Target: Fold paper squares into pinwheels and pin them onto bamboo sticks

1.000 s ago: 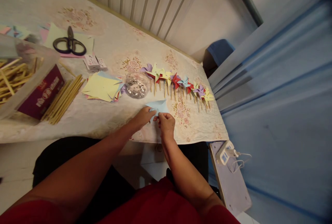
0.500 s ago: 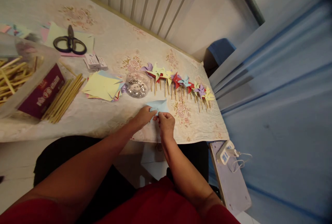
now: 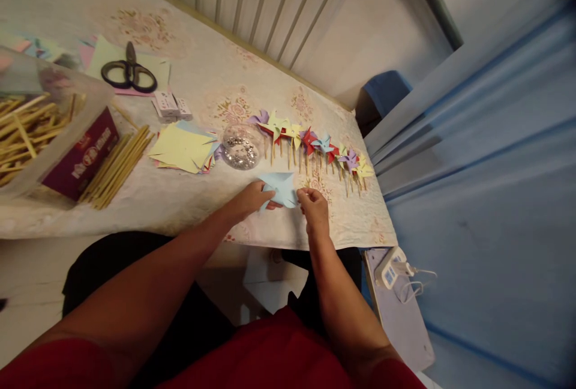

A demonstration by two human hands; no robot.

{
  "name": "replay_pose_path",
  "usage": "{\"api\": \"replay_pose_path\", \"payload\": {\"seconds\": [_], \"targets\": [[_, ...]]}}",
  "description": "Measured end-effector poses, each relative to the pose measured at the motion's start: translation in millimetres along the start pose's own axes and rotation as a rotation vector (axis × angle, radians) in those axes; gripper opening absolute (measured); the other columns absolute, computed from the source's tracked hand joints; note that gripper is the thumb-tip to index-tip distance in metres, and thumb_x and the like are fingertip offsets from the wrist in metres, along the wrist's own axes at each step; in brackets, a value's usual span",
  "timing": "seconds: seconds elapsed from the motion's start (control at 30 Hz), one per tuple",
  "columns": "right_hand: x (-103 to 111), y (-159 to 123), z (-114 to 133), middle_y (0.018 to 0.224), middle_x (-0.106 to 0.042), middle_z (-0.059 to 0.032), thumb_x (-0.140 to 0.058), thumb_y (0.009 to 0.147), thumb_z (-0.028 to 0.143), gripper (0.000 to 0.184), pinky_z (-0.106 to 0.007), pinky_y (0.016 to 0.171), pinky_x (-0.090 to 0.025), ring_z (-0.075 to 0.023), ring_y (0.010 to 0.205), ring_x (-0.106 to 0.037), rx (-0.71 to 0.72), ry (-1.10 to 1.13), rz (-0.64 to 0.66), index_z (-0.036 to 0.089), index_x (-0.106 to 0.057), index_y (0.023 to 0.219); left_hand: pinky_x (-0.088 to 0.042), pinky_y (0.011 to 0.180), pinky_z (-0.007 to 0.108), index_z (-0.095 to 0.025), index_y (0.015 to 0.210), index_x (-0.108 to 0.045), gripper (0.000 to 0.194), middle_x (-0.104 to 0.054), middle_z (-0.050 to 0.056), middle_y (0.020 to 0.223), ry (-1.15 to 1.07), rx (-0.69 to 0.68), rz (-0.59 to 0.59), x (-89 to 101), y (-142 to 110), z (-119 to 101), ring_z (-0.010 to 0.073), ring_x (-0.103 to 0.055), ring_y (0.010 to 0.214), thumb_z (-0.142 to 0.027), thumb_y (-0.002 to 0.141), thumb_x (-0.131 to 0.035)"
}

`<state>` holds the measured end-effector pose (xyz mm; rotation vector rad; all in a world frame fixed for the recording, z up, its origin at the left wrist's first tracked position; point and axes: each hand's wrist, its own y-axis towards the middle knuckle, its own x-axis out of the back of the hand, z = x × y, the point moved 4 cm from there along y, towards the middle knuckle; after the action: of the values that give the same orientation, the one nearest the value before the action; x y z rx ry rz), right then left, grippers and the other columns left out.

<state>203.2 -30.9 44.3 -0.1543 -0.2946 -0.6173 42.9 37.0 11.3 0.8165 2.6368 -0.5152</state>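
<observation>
Light blue paper (image 3: pixel 279 188), with cuts running in from its corners, is held just above the near part of the table. My left hand (image 3: pixel 256 198) is closed on its left side, thumb on top and fingers underneath. At the right edge of the sheet, my right hand (image 3: pixel 314 206) pinches a corner between thumb and fingertips. Just beyond the paper stands a round clear container (image 3: pixel 240 147) of small shiny metal pieces. A row of finished paper pinwheels (image 3: pixel 324 144) on sticks lies behind and to the right.
A stack of cut paper squares (image 3: pixel 183 147) lies left of the container. Farther left are scissors (image 3: pixel 129 71) on coloured sheets, small white boxes (image 3: pixel 171 105), a bundle of sticks (image 3: pixel 119 167) and a bin (image 3: pixel 81 155) of sticks. A power strip (image 3: pixel 390 267) sits beyond the table's right edge.
My right hand has moved right, from the middle of the blue paper to its right corner. The paper now lies more open to view, and my left hand still holds it.
</observation>
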Motion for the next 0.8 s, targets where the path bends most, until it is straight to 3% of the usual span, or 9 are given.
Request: {"api": "replay_pose_path", "payload": {"seconds": [0.13,0.23,0.4,0.53,0.8], "targets": [[-9.3,3.4,-0.8,0.063,-0.062,0.0023,-0.078,0.064,0.049,0.037,-0.025,0.055,-0.042,-0.0116,0.054,-0.051,-0.152,0.211,0.362,0.017,-0.066,0.078,-0.054,0.065,0.032,-0.016,0.078,-0.065,0.011,-0.071,0.005,0.071,0.058,-0.01,0.075,-0.6,-1.9,-0.2,0.0188,-0.068,0.065,-0.018,0.067,-0.064],[-20.3,-2.4,-1.2,0.069,-0.068,-0.0019,-0.082,0.06,0.048,0.041,-0.028,0.061,-0.048,-0.0144,0.058,-0.058,-0.239,0.31,0.512,0.015,-0.067,0.079,-0.054,0.063,0.031,-0.017,0.078,-0.063,0.014,-0.071,0.005,0.072,0.087,-0.009,0.1,-0.8,-3.0,-0.8,0.0201,-0.068,0.066,-0.018,0.065,-0.067],[-28.8,-4.7,-0.8,0.079,-0.074,-0.0044,-0.087,0.053,0.04,0.047,-0.031,0.067,-0.052,-0.0175,0.064,-0.064,-0.277,0.302,0.511,0.014,-0.07,0.088,-0.055,0.063,0.032,-0.017,0.078,-0.061,0.015,-0.07,0.005,0.075,0.165,-0.021,0.154,-0.9,-4.2,-4.5,0.0222,-0.069,0.07,-0.015,0.064,-0.065],[-30.4,-0.8,-3.5,0.077,-0.075,-0.0024,-0.087,0.05,0.03,0.04,-0.029,0.067,-0.051,-0.017,0.064,-0.064,-0.264,0.279,0.495,0.016,-0.072,0.085,-0.056,0.067,0.033,-0.016,0.081,-0.06,0.013,-0.07,0.005,0.08,0.272,0.016,0.216,-0.9,-7.1,-6.3,0.0215,-0.07,0.073,-0.013,0.068,-0.06],[-25.4,8.1,-19.4,0.075,-0.075,0.0006,-0.078,0.058,0.025,0.027,-0.029,0.067,-0.053,-0.0165,0.064,-0.064,-0.154,0.096,0.464,0.017,-0.074,0.084,-0.054,0.063,0.031,-0.016,0.079,-0.062,0.015,-0.071,0.006,0.08,0.255,0.044,0.204,-1.6,-10.8,-7.9,0.0229,-0.071,0.069,-0.013,0.065,-0.065]]}}
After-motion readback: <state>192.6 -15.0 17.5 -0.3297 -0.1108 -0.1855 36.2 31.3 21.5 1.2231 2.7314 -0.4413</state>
